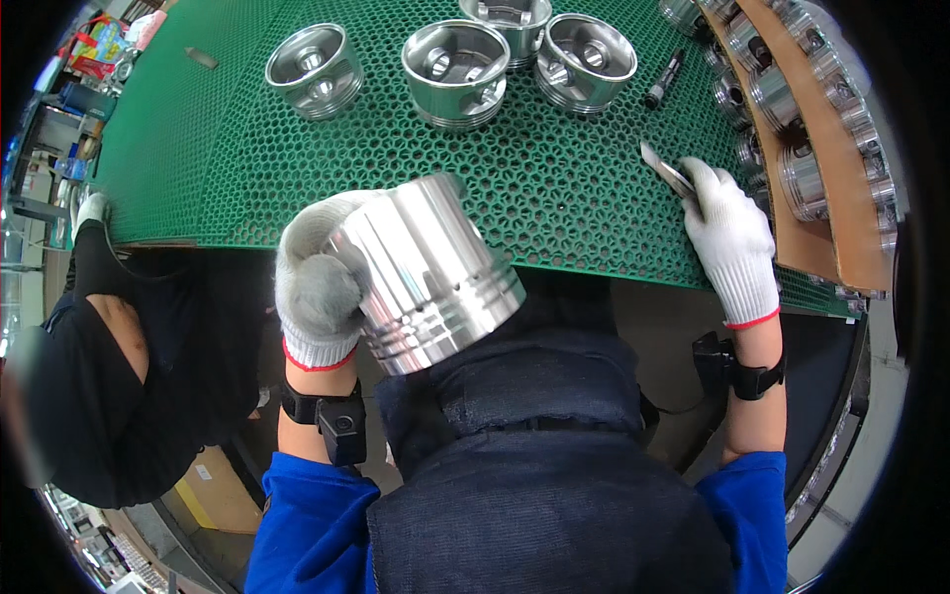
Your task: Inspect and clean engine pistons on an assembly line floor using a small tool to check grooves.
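My left hand (322, 277), in a white knitted glove, grips a shiny metal piston (426, 267) by its skirt. The piston is tilted over the mat's front edge, with its ring grooves low and toward the right. In my right hand (730, 228), also gloved, a short metal blade (665, 168) is pinched, its tip angled up and left over the green mat (594, 213). The blade's lower end is hidden by the fingers. Farther back on the mat, several pistons stand with their open ends up, among them a lone piston (315, 74) at left and another piston (457, 77) in the middle.
A black marker (665, 79) lies right of the standing pistons. Along the right edge, a cardboard divider (792, 129) separates rows of more pistons. A flat metal piece (201, 57) rests at the far left of the mat. Another person (129, 366) in dark clothing is at my left.
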Tool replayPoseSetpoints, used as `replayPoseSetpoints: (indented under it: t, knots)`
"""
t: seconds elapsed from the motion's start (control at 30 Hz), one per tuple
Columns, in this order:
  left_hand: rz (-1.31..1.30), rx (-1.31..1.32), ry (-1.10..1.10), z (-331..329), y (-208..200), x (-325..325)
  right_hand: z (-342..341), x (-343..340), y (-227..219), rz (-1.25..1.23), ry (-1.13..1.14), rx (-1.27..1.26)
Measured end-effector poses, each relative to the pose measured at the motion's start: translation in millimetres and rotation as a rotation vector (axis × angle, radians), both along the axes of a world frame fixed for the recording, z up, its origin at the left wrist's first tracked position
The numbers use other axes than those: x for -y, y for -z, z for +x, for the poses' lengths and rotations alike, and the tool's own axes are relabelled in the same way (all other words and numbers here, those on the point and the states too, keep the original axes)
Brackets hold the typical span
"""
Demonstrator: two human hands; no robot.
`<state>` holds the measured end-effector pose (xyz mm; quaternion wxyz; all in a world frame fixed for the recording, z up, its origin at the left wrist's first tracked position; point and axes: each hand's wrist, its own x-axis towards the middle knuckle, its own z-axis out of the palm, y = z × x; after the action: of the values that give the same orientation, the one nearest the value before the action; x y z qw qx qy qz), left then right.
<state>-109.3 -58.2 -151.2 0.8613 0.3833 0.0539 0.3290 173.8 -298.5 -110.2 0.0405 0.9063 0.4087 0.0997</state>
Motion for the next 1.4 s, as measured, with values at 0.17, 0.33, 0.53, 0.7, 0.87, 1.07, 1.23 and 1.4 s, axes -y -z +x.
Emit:
replayPoseSetpoints:
  t: [0.17, 0.33, 0.53, 0.7, 0.87, 1.07, 1.23, 1.4]
  knots:
    - [0.261, 0.029, 0.001, 16.4, -27.0, 18.3, -8.1, 14.4, 1.0, 0.305, -0.219, -0.072]
    - [0.369, 0.114, 0.097, 25.0, -15.4, 16.9, -73.9, 15.9, -24.4, 0.614, -0.623, -0.37]
    - [0.507, 0.169, 0.158, 41.3, -27.7, 23.1, -77.5, 9.2, -20.2, 0.586, -0.678, -0.378]
    - [0.398, 0.006, 0.141, 45.7, -34.8, 38.1, -77.3, 15.9, -22.9, 0.576, -0.671, -0.417]
    - [0.711, -0.068, 0.219, 45.2, -34.3, 28.8, -61.0, 2.4, -13.6, 0.845, -0.54, -0.348]
    - [1.41, -0.508, 0.037, 25.6, -71.6, -7.3, -17.1, 16.8, 5.5, 0.528, -0.091, -0.086]
    - [1.355, -1.167, -0.641, 30.0, -92.9, -118.4, -16.1, 15.5, 16.5, 0.422, -0.091, -0.056]
    - [1.939, -1.188, -0.898, 27.4, -59.4, -191.3, -18.2, 7.8, 15.3, 0.449, -0.117, -0.064]
